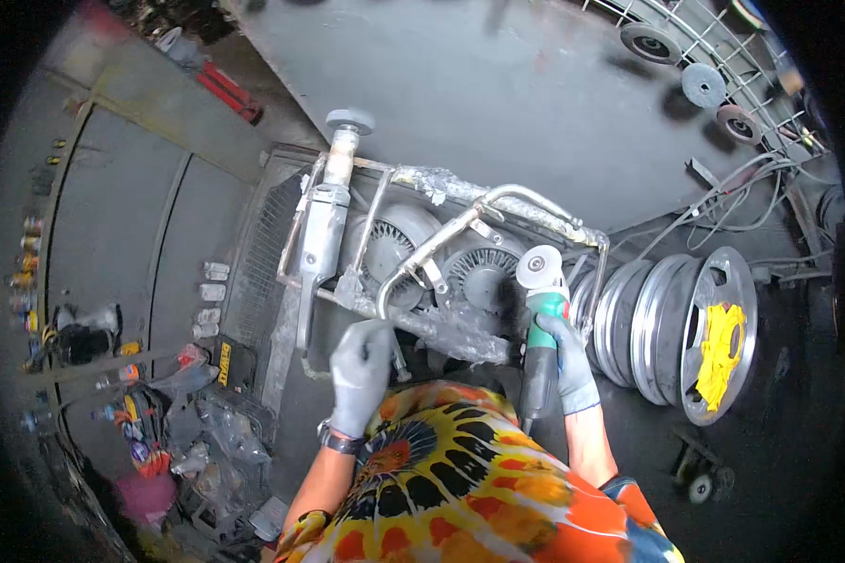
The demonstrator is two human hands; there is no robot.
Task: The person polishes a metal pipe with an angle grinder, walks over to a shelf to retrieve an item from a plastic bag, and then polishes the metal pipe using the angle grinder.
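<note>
My right hand (570,361), in a grey glove, is wrapped round a green and black angle grinder (542,324) with a pale disc at its top. My left hand (361,361), gloved too, is at the front left of a metal tube frame (441,235); its fingers look curled in and are blurred, and nothing can be made out in them. Beneath the frame's tubes are two round finned metal parts (483,277). A long grey power tool (325,230) with a round disc on its end lies across the frame's left side.
Silver wheel rims (652,324) lie on their sides at the right, with yellow gloves (721,357) on the end one. Discs (703,85) hang on a wire rack at top right, above looped cables (742,192). Bagged items and tools (230,427) crowd the lower left.
</note>
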